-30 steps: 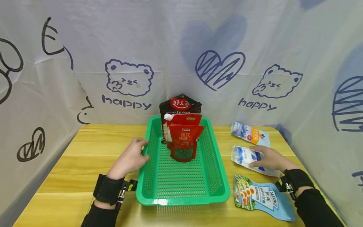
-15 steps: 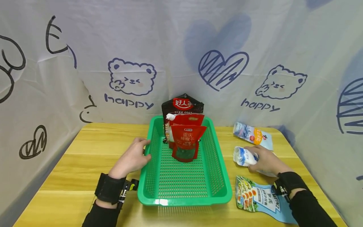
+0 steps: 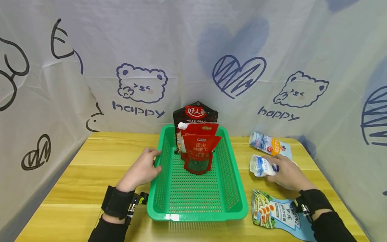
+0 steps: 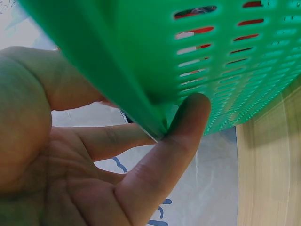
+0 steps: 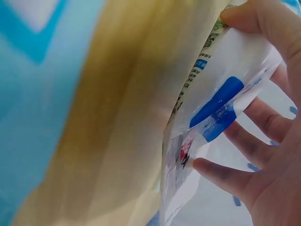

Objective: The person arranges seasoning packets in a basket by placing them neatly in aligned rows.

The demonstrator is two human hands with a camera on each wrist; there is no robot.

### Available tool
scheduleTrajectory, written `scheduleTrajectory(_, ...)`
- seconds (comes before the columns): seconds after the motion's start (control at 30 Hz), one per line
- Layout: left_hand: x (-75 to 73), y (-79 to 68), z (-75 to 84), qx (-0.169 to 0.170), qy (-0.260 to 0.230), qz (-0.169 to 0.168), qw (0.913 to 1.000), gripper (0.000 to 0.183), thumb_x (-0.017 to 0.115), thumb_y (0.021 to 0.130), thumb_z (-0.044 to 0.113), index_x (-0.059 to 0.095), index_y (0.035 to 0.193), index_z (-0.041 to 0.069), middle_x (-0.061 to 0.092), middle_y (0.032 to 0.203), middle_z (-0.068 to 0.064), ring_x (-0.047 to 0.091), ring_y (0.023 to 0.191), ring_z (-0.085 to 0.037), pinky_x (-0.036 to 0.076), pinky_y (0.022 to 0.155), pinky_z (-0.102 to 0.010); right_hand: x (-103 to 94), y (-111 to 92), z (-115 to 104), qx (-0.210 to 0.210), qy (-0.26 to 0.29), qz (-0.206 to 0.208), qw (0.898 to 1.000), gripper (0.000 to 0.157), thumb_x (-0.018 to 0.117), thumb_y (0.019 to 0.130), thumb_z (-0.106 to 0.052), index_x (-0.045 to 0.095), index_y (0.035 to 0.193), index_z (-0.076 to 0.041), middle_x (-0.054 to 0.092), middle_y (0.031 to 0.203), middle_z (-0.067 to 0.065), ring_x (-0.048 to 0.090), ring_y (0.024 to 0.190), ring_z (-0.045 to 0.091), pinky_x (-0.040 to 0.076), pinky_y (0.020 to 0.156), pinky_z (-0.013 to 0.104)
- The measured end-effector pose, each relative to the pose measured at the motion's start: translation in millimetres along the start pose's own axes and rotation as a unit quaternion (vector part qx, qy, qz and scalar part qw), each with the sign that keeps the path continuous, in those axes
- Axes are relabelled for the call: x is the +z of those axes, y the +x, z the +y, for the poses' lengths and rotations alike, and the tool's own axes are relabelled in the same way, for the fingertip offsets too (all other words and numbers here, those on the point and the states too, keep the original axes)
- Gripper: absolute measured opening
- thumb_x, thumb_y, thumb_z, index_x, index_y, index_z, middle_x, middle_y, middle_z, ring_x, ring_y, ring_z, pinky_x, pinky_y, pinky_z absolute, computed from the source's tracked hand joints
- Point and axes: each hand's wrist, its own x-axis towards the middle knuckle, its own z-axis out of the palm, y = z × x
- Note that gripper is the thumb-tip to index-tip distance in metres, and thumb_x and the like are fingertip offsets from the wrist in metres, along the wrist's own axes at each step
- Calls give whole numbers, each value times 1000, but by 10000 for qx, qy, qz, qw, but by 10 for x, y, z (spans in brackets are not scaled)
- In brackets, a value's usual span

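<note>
My left hand [image 3: 141,171] grips the left rim of a green plastic basket [image 3: 199,216]; in the left wrist view one finger presses the outer side of its perforated wall [image 4: 225,61]. At the right of the table, my right hand [image 3: 288,173] holds a white and blue pouch [image 3: 260,166], thumb at one side and fingers at the other. In the right wrist view the pouch [image 5: 225,99] is bowed between them, its lower edge close to the wood. Inside the basket stand a red pouch [image 3: 201,151], a red spouted pouch [image 3: 208,128] and a black bag [image 3: 196,112].
A light blue pouch with an orange label [image 3: 270,145] lies behind my right hand. Nearer me lies a blue Heinz pouch [image 3: 281,215], partly under my right wrist. A white drawn-on cloth [image 3: 190,67] hangs behind the wooden table [image 3: 99,161].
My right hand has closed around the white and blue pouch, whose sides now bunch up between the fingers. My left hand keeps its place on the basket rim.
</note>
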Motion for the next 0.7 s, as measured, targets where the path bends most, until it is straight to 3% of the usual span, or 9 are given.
scheduleTrajectory(0.3, -4, 4, -6, 39, 62, 33, 10000, 59, 65, 94, -1, 44, 148, -14, 37, 152, -35, 62, 110, -38, 61, 88, -45, -184, -57, -235, -433, -42, 616, 9972, 78, 87, 79, -22, 56, 151, -17, 51, 141, 27, 51, 120, 48, 45, 100, 72)
scheduleTrajectory(0.53, -6, 4, -5, 50, 71, 9, 10000, 59, 64, 95, -1, 44, 148, -14, 37, 152, -35, 62, 113, -39, 60, 90, -47, -324, -130, -477, -1239, -173, 1310, 9835, 78, 92, 75, -18, 60, 146, -13, 58, 131, 24, 57, 107, 40, 54, 91, 62)
scheduleTrajectory(0.7, -9, 2, 3, 22, 41, -15, 10000, 58, 64, 95, -1, 44, 148, -14, 36, 153, -36, 62, 113, -39, 60, 90, -46, -409, -192, -696, -1561, -168, 1725, 9724, 81, 92, 73, -18, 59, 147, -13, 60, 127, 21, 59, 102, 36, 56, 84, 55)
